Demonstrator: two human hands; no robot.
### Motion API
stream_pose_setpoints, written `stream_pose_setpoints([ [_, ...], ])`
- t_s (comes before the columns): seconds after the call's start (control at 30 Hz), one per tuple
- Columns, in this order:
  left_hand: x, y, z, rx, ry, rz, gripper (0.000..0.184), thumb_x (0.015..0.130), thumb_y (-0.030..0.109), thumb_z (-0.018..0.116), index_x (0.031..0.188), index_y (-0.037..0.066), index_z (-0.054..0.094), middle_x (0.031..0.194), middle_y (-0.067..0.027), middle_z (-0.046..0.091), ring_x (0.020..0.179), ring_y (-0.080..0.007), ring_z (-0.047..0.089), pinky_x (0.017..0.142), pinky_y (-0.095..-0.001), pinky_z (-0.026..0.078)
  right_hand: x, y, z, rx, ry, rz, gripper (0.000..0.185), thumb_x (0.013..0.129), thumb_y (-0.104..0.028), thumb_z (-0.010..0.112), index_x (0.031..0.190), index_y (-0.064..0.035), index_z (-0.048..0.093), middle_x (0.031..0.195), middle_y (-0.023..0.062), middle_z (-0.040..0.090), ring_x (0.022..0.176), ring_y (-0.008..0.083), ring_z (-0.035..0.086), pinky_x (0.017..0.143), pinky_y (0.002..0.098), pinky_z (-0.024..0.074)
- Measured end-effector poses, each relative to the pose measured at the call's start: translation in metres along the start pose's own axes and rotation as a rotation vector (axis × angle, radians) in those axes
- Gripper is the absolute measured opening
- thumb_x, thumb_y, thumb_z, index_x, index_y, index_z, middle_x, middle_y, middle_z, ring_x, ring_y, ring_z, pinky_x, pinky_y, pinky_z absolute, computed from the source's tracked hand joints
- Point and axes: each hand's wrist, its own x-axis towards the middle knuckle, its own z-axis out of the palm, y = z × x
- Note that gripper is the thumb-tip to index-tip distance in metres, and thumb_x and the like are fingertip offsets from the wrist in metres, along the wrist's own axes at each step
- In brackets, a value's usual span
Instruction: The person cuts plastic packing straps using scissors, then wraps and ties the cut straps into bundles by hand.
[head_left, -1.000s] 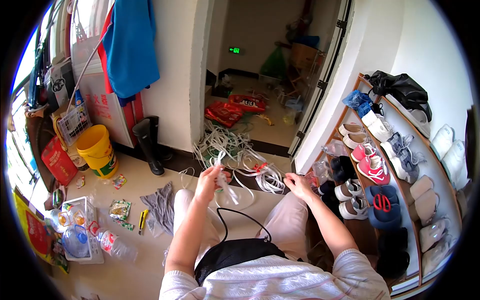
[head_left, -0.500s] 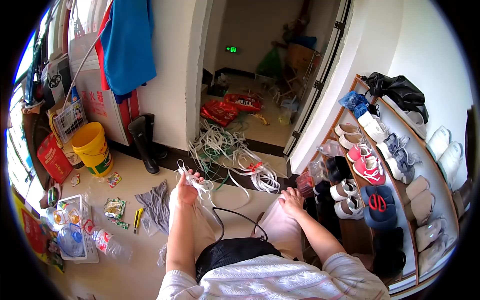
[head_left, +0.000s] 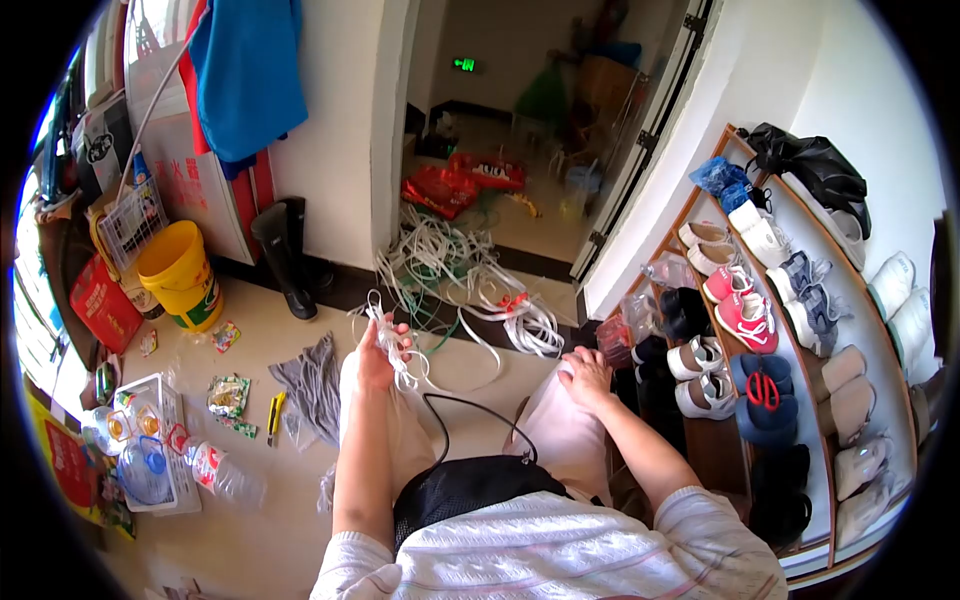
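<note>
My left hand (head_left: 377,358), above my left knee, holds a small bundle of white plastic strapping (head_left: 404,372) with its fingers curled round it. Loose loops of it stick up past the fingers, and one strand trails toward the floor. My right hand (head_left: 586,380) rests palm down on my right knee, fingers spread, holding nothing. In front of my knees, a tangled heap of white and green strapping (head_left: 440,262) spreads across the doorway. On its right side lies a looped coil of white strapping (head_left: 533,330) with a red piece by it.
On the left are a yellow bucket (head_left: 181,278), black boots (head_left: 284,258), a white basket of bottles (head_left: 150,480), a grey cloth (head_left: 312,385) and a yellow utility knife (head_left: 275,418). A shoe rack (head_left: 712,455) stands close on my right. Red bags (head_left: 441,191) lie beyond the doorway.
The view has shifted slightly. My left hand still holds the white strapping, turned a little, with its loops standing higher. My right hand stays on my knee.
</note>
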Motion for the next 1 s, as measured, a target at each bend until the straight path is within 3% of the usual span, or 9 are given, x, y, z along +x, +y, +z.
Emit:
stream_pose_setpoints([
  [0.1, 0.003, -0.002, -0.007, -0.035, -0.078, -0.013, 0.039, 0.090, 0.041, 0.039, 0.114, 0.013, 0.049, 0.096, -0.0118, 0.057, 0.073, -0.0260, 0.059, 0.053, -0.0391, 0.054, 0.008, -0.002, -0.006, -0.051, -0.036, 0.008, 0.033, 0.074, -0.036, 0.061, 0.103, -0.0203, 0.060, 0.120, 0.0025, 0.044, 0.111, 0.0270, 0.036, 0.084, 0.0486, 0.0375],
  [0.17, -0.005, -0.003, 0.008, -0.037, 0.010, -0.071, 0.038, 0.090, 0.042, 0.039, 0.115, 0.015, 0.047, 0.097, -0.0092, 0.057, 0.075, -0.0252, 0.060, 0.057, -0.0363, 0.052, 0.016, 0.014, 0.002, -0.053, 0.039, -0.074, 0.026, 0.072, -0.035, 0.063, 0.094, -0.0215, 0.064, 0.111, 0.0024, 0.050, 0.104, 0.0274, 0.042, 0.081, 0.0455, 0.0408],
  [0.37, -0.004, -0.012, 0.017, 0.010, 0.009, -0.073, 0.037, 0.090, 0.040, 0.040, 0.112, 0.010, 0.046, 0.091, -0.0108, 0.058, 0.072, -0.0244, 0.060, 0.052, -0.0342, 0.049, 0.040, 0.031, -0.003, -0.023, 0.154, -0.123, 0.011, 0.072, -0.026, 0.062, 0.074, -0.0152, 0.065, 0.084, 0.0069, 0.059, 0.084, 0.0317, 0.051, 0.078, 0.0399, 0.0423],
  [0.7, 0.001, -0.011, 0.026, -0.095, 0.038, -0.115, 0.040, 0.090, 0.040, 0.038, 0.112, 0.007, 0.045, 0.089, -0.0113, 0.058, 0.068, -0.0236, 0.061, 0.051, -0.0300, 0.050, 0.079, 0.047, 0.019, 0.141, 0.022, 0.177, 0.023, 0.074, -0.029, 0.058, 0.077, -0.0073, 0.063, 0.072, 0.0135, 0.060, 0.071, 0.0323, 0.058, 0.066, 0.0378, 0.0445],
  [0.87, -0.001, 0.039, 0.021, -0.107, 0.092, 0.084, 0.041, 0.090, 0.040, 0.038, 0.110, 0.004, 0.046, 0.087, -0.0126, 0.059, 0.071, -0.0243, 0.061, 0.055, -0.0328, 0.050, 0.085, 0.068, 0.027, 0.137, -0.045, 0.118, 0.020, 0.077, -0.023, 0.056, 0.079, -0.0038, 0.063, 0.072, 0.0148, 0.061, 0.069, 0.0294, 0.059, 0.065, 0.0346, 0.0444],
  [0.97, -0.023, 0.094, -0.034, -0.070, 0.130, 0.323, 0.040, 0.091, 0.038, 0.037, 0.113, 0.005, 0.044, 0.092, -0.0153, 0.058, 0.073, -0.0257, 0.061, 0.058, -0.0344, 0.052, 0.083, 0.082, 0.031, 0.172, -0.053, 0.106, 0.018, 0.076, -0.018, 0.056, 0.079, -0.0012, 0.062, 0.069, 0.0137, 0.060, 0.066, 0.0251, 0.057, 0.064, 0.0321, 0.0436],
  [1.0, -0.038, 0.111, -0.060, -0.016, 0.255, 0.361, 0.040, 0.091, 0.038, 0.038, 0.112, 0.005, 0.046, 0.092, -0.0156, 0.058, 0.073, -0.0260, 0.061, 0.057, -0.0350, 0.052, 0.083, 0.083, 0.030, 0.193, -0.083, 0.116, 0.018, 0.076, -0.018, 0.057, 0.079, -0.0008, 0.062, 0.069, 0.0129, 0.059, 0.065, 0.0234, 0.057, 0.063, 0.0312, 0.0433],
])
